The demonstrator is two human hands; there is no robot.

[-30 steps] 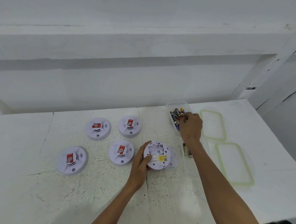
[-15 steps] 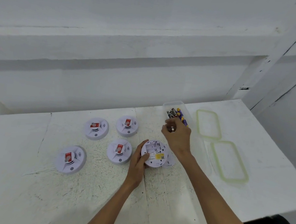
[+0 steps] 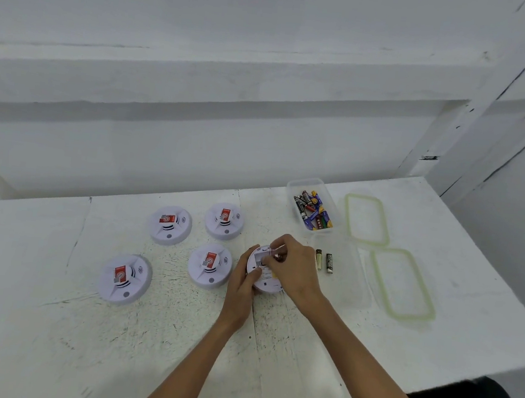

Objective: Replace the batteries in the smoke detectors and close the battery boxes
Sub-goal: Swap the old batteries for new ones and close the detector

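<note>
A big white table [image 3: 45, 338] with scratches on it stands by a white wall. Everything lies on it.

Two see-through lids with green edges lie flat on the right side. One lid [image 3: 366, 219] is farther back and the other lid [image 3: 402, 285] is closer. They are near each other but do not touch.

A clear box [image 3: 307, 180] sits just left of the far lid. A second clear box [image 3: 353, 279] sits just in front of it and is hard to see.

Four round white smoke detectors sit face up on the left, each with a red sticker. One [image 3: 170, 224] and another [image 3: 225, 220] are at the back. One [image 3: 210, 264] is in the middle, and one [image 3: 125, 278] is closest, far to the left.

A fifth smoke detector [image 3: 265, 280] lies upside down in the middle of the table, with its battery slot open.

The left hand [image 3: 240, 290] grips its left edge, with the fingers curled round the rim and the thumb on top.

The right hand [image 3: 295, 273] is over the slot. Its fingers are bent close together and pinch one battery [image 3: 277, 257], which is mostly hidden.

Many batteries [image 3: 313, 210] are piled in the first clear box.

Two loose batteries, one [image 3: 318, 259] and its twin [image 3: 329, 263], lie side by side just right of the right hand. I cannot tell if they are inside the second clear box.
</note>
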